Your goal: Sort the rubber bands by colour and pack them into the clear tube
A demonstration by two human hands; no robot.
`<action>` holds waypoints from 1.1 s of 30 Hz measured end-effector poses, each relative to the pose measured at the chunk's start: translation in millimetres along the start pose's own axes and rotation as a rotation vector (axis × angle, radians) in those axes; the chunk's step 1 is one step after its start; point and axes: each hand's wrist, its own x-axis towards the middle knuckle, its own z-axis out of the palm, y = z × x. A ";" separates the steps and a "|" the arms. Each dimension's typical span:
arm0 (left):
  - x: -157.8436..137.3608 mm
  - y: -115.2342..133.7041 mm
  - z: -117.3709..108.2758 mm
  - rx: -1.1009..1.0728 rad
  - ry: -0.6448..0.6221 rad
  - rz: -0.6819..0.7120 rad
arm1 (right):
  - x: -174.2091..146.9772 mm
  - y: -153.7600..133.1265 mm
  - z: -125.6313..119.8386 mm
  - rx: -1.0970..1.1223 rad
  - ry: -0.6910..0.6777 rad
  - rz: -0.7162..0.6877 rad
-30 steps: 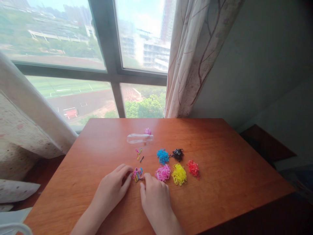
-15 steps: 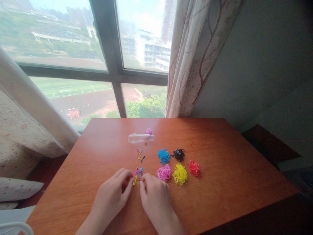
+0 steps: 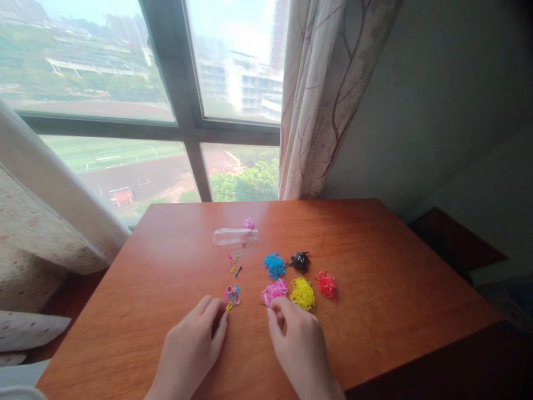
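Observation:
My left hand [image 3: 191, 341] is closed, its thumb and forefinger pinched at the end of a yellow rubber band [image 3: 229, 306]. That band adjoins a small cluster of pink and blue bands [image 3: 233, 295] on the table. My right hand [image 3: 297, 339] is also closed, at the near edge of a pile of pink rubber bands [image 3: 273, 290]. A thin dark piece [image 3: 262, 304] sticks out from its fingertips, too small to make out fully. Just beyond that hand lies a pile of yellow rubber bands [image 3: 303, 293].
Farther back are blue [image 3: 274, 265], black [image 3: 300, 261] and red [image 3: 327, 285] band piles. A short multicoloured chain [image 3: 233, 262] and a small black piece [image 3: 238, 271] lie left of them. A clear plastic container [image 3: 235, 236] and a pink object [image 3: 249, 223] are near the window.
My right hand has moved right, away from my left hand, to the pink pile, with the thin dark piece at its fingertips. My left hand stays by the yellow band. The view has shifted slightly.

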 end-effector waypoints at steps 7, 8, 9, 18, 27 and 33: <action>1.0 -8.2 2.5 -0.044 0.084 0.045 | 37.7 55.8 -45.5 -0.206 0.104 0.154; 1.5 -8.3 1.8 -0.057 0.092 0.048 | 43.8 61.7 -49.6 -0.233 0.103 0.176; 2.1 -8.1 1.0 -0.069 0.098 0.047 | 49.7 66.5 -52.6 -0.250 0.095 0.187; 4.5 -7.0 -3.3 -0.109 0.067 0.016 | 87.2 71.5 -47.5 -0.377 -0.028 0.197; 3.3 -8.1 -2.7 -0.156 0.076 0.018 | 74.0 74.4 -49.3 -0.301 0.066 0.167; 2.4 -7.6 -6.0 -0.217 0.114 0.040 | 26.7 73.4 -44.7 -0.135 0.139 0.073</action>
